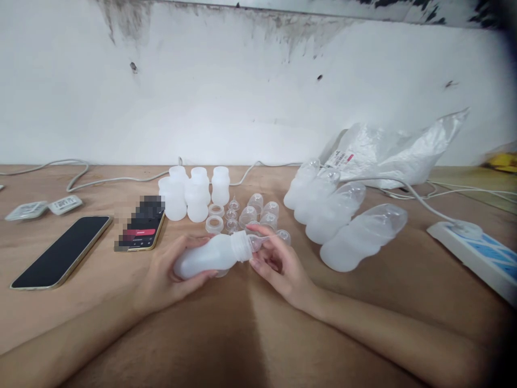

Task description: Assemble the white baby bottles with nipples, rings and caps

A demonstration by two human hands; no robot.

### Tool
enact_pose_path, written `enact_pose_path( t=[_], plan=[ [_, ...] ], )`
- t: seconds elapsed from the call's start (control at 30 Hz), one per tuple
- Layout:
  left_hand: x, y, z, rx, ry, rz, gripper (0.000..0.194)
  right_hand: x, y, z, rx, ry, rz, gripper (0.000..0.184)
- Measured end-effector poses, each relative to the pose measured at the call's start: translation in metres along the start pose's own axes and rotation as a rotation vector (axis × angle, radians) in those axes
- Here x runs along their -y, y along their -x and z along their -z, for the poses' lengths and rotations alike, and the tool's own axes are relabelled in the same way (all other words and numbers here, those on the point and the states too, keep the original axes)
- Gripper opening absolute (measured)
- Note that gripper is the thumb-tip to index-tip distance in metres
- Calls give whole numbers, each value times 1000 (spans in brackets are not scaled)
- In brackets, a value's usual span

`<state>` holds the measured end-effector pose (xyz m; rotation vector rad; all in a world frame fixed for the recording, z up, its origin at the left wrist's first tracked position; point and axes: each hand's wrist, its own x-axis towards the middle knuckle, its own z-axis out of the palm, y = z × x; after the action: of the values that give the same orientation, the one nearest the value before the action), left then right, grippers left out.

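My left hand (pixel 172 272) is wrapped round a translucent white baby bottle (pixel 208 257), tilted with its neck to the right. A clear teat (pixel 255 242) sticks out of the collar at its neck. My right hand (pixel 285 269) grips about this teat, its fingers at the collar's edge. Just beyond the bottle lie loose white collar rings (pixel 214 224), small clear teats (pixel 231 214) and several clear domed caps (pixel 256 202). Some of these are partly hidden behind the bottle and my right fingers.
Open bottles (pixel 197 196) stand at the back left, and several capped bottles (pixel 347 245) at the right. Two phones (pixel 60 253) (pixel 141 226) lie on the left. A plastic bag (pixel 388 153), a white cable (pixel 121 178) and a power strip (pixel 476 248) are also on the table.
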<state>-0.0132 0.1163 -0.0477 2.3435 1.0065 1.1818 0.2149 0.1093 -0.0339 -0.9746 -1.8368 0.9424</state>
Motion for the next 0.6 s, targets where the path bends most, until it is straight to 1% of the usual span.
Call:
enact_pose_path(
  t=[0.07, 0.17, 0.27, 0.37, 0.43, 0.5, 0.6],
  plan=[
    [0, 0, 0, 7, 12, -7, 38, -2, -1, 0, 10, -9, -7, 37],
    [-1, 0, -1, 11, 13, -30, 41, -4, -1, 0, -10, -45, -36, 32],
    [-3, 0, -1, 28, 17, -94, 45, -6, -2, 0, 7, -52, -77, 27],
    [-5, 0, -1, 58, 7, -135, 46, -7, -2, 1, 18, -28, -44, 35],
    [-4, 0, -1, 55, -10, -103, 45, -8, -2, 1, 16, -13, 12, 40],
    [-3, 0, 0, 37, -21, -43, 42, -8, -1, 1, 12, 1, 56, 39],
    [-2, 0, 0, 15, -22, 20, 39, -5, 0, 1, -16, -2, 54, 28]
  ],
)
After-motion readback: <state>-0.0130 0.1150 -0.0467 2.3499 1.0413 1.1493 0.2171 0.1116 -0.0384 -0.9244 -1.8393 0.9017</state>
